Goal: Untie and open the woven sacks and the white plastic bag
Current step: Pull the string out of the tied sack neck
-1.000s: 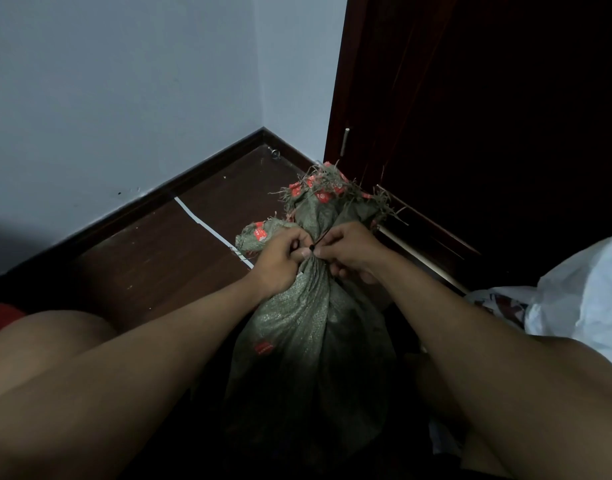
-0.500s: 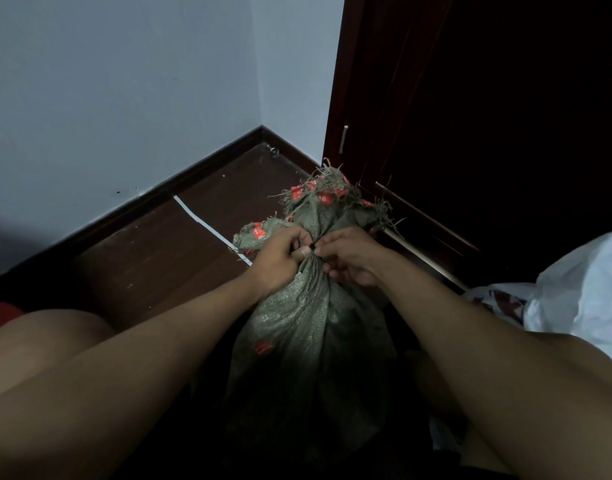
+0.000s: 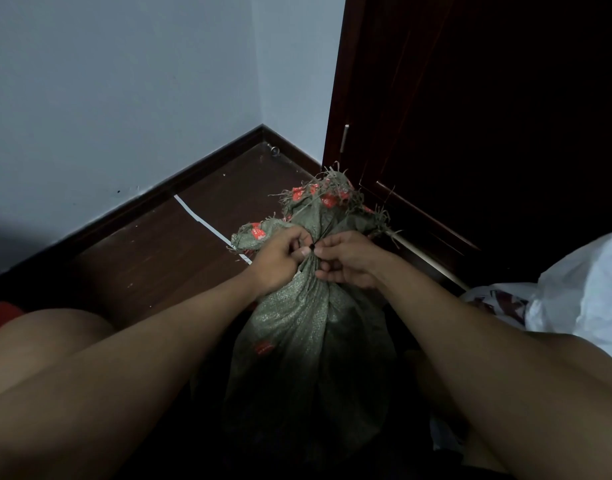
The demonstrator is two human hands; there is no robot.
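A grey-green woven sack (image 3: pixel 308 327) with red print stands upright on the floor between my knees. Its neck is bunched and bound by a thin dark tie (image 3: pixel 313 247), and the frayed mouth (image 3: pixel 327 199) fans out above. My left hand (image 3: pixel 280 259) and my right hand (image 3: pixel 349 259) meet at the neck, thumbs and fingertips pinching the tie from either side. The white plastic bag (image 3: pixel 581 292) lies at the right edge, apart from both hands.
The sack stands on a dark wooden floor (image 3: pixel 166 258) in a room corner with pale walls and a dark skirting board. A dark wooden door (image 3: pixel 470 116) rises right behind it. A white strip (image 3: pixel 200 218) lies on the floor. My bare knees flank the sack.
Both hands stay pinched at the sack's neck, with only small finger shifts on the tie. The sack's top has swayed slightly.
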